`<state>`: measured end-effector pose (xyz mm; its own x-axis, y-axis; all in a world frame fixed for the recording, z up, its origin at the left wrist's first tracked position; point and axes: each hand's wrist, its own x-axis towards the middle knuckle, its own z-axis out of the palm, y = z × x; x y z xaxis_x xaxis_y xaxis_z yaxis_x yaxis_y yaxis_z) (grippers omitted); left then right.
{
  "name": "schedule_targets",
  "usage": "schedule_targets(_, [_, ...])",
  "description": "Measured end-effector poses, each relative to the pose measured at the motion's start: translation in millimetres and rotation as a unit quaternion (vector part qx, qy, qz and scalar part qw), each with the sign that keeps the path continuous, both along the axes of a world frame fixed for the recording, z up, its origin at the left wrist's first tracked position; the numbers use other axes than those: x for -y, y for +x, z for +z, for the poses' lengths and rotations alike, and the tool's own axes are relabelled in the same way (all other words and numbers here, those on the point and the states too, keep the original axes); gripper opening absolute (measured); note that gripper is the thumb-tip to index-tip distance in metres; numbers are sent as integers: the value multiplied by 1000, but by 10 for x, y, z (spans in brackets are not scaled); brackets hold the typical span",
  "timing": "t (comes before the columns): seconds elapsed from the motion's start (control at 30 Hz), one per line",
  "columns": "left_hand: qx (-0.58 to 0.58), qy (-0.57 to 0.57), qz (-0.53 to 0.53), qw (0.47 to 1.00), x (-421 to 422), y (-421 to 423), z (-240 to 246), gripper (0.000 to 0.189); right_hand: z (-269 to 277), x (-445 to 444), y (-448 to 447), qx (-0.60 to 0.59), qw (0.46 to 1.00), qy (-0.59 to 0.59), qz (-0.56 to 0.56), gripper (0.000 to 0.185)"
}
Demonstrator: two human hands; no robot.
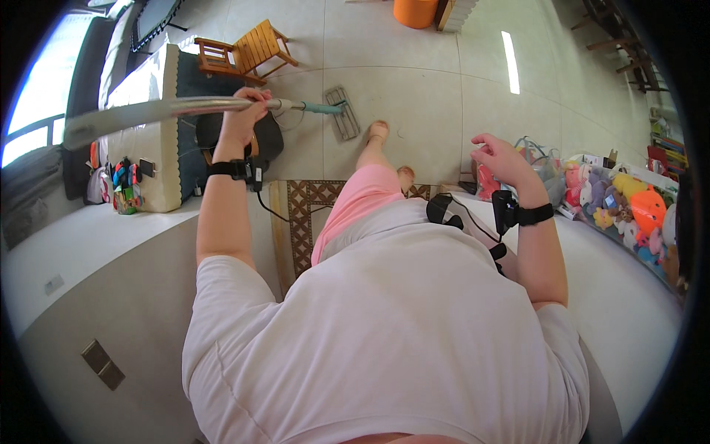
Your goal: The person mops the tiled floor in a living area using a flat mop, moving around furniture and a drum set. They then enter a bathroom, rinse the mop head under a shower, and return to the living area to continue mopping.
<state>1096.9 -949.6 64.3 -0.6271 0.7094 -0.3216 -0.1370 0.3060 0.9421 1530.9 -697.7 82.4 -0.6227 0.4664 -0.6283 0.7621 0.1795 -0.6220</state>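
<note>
My left hand (244, 115) is wrapped around the metal pole of a flat mop (205, 104). The pole's grey grip end reaches toward the left edge, and a teal section joins it to the mop head. That mop head (344, 112) is a grey rectangular frame on the tiled floor, just ahead of my forward foot. My right hand (502, 158) hangs in the air on the right with its fingers loosely curled and nothing in it. Close below it is a heap of plush toys (621, 205).
A small wooden chair (255, 53) stands by a cloth-covered table (161, 133) at the left. Beneath the pole is a black seat (266, 139). An orange bucket (415, 12) sits at the far end. Behind my feet runs a patterned threshold (302, 222) between white walls.
</note>
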Motion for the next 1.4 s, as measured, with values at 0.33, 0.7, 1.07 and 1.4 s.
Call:
schedule_targets(0.33, [-161, 8, -174, 971, -239, -258, 1442, 7, -185, -96, 138, -7, 1000, -7, -8, 37])
schedule_targets(0.7, [-272, 72, -253, 926, -491, -137, 2220, 8, -152, -78, 94, -34, 999, 15, -5, 35])
schedule_targets(1.07, [-158, 197, -265, 931, -823, -72, 2065, 10, -189, 67, 234, -57, 997, -6, -45, 39])
schedule_targets(1.4, [-124, 178, -247, 944, -582, 136, 1913, 5, -362, -10, 260, -52, 998, 0, -34, 40])
